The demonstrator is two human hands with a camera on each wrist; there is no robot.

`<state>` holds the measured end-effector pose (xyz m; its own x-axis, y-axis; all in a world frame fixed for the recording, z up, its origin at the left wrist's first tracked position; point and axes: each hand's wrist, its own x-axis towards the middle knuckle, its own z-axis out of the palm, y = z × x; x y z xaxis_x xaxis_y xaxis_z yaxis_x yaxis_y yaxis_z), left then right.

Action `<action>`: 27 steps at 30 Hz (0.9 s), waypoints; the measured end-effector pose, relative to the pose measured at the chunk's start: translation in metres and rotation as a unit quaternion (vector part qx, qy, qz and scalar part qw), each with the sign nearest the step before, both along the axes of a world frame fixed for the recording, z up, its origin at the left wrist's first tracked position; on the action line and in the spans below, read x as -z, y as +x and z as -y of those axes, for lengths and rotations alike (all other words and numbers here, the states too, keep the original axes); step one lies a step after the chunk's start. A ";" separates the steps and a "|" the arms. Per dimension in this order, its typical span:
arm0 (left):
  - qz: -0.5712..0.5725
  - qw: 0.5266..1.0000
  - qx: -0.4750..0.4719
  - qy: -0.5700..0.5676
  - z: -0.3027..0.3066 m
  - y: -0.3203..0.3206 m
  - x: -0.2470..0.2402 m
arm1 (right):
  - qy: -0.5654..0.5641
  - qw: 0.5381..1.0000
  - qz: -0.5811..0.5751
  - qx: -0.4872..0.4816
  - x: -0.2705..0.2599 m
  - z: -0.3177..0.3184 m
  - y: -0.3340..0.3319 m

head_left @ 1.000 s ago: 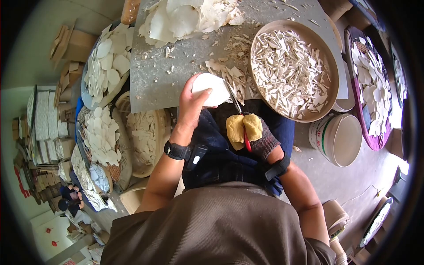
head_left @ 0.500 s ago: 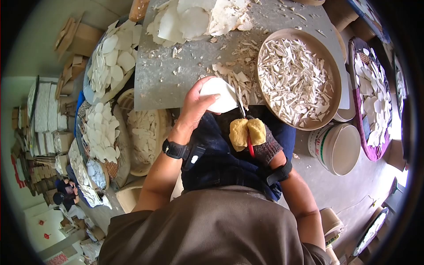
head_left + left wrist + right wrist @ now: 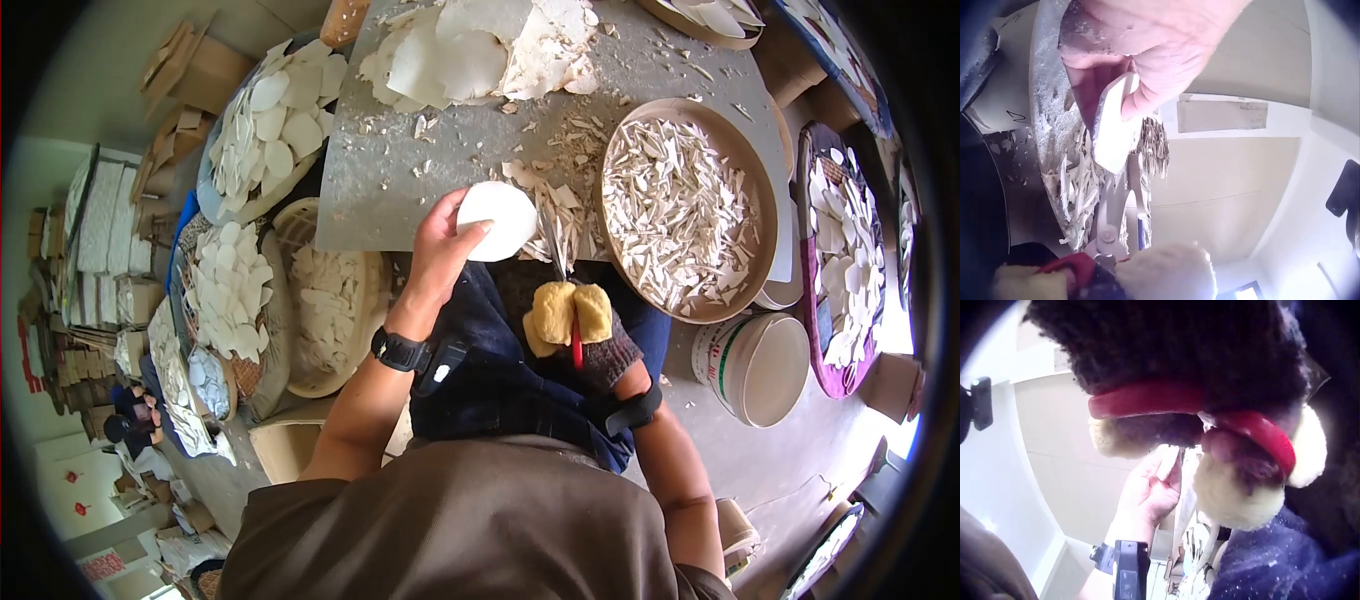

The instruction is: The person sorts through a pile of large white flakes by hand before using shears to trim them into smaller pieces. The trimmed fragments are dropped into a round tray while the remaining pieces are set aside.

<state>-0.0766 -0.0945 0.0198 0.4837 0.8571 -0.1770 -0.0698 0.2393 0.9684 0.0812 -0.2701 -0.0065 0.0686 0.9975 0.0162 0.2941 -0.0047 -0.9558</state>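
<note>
From my end I see the left hand [image 3: 438, 262] pinching a thin white disc [image 3: 502, 222] by its near-left side, thumb [image 3: 476, 234] laid over the upper face and fingers [image 3: 447, 207] behind it. They close only as far as the disc's thickness, and most of it sticks out past the fingertips, toward the scissors [image 3: 553, 245].

I have the gloved right hand [image 3: 612, 355] curled round the scissors' red handles [image 3: 1147, 400], which sit among pieces of yellow padding [image 3: 555, 312]. In the left wrist view the blades stand apart — they lie just beside the disc's free edge, though I can't tell whether they touch it.

Behind the blades, white offcuts [image 3: 568, 212] lie loose on the counter [image 3: 370, 195]. To their right I see a round tray [image 3: 762, 190] heaped with pale slivers [image 3: 680, 215], overhanging the counter's near edge. Larger pale sheets [image 3: 450, 62] lie piled at the far side, and a white bucket [image 3: 768, 368] stands on the floor [image 3: 730, 450] — near the tray, lower down.
</note>
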 end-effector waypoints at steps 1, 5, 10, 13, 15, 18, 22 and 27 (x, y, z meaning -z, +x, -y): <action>-0.004 1.000 0.021 0.003 0.002 0.001 -0.004 | -0.005 0.999 -0.032 0.002 -0.005 -0.003 0.001; 0.009 0.998 0.043 0.037 0.006 0.001 -0.013 | 0.002 0.994 -0.110 0.018 0.003 -0.012 -0.004; -0.027 0.998 0.053 0.026 0.009 -0.005 -0.024 | 0.043 0.999 0.021 0.005 0.003 -0.010 -0.009; -0.017 0.997 0.060 0.049 0.009 -0.005 -0.018 | -0.071 0.967 -0.237 0.063 0.026 0.007 -0.009; -0.023 0.995 0.054 0.077 0.006 -0.009 -0.015 | -0.082 0.970 -0.227 0.038 0.026 0.015 -0.010; -0.013 0.989 0.064 0.132 0.000 -0.009 -0.004 | -0.090 0.984 -0.157 0.002 0.027 0.022 -0.007; -0.037 0.986 0.064 0.152 -0.002 -0.014 -0.012 | -0.094 0.991 -0.098 -0.018 0.034 0.028 -0.003; -0.043 0.977 0.104 0.180 -0.007 -0.021 -0.017 | -0.065 0.996 -0.034 -0.043 0.035 0.018 -0.008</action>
<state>-0.0976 -0.0871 0.0364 0.6501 0.7567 0.0691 0.0304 -0.1168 0.9927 0.0731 -0.2879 -0.0414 -0.0199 0.9931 -0.1160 0.2331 -0.1082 -0.9664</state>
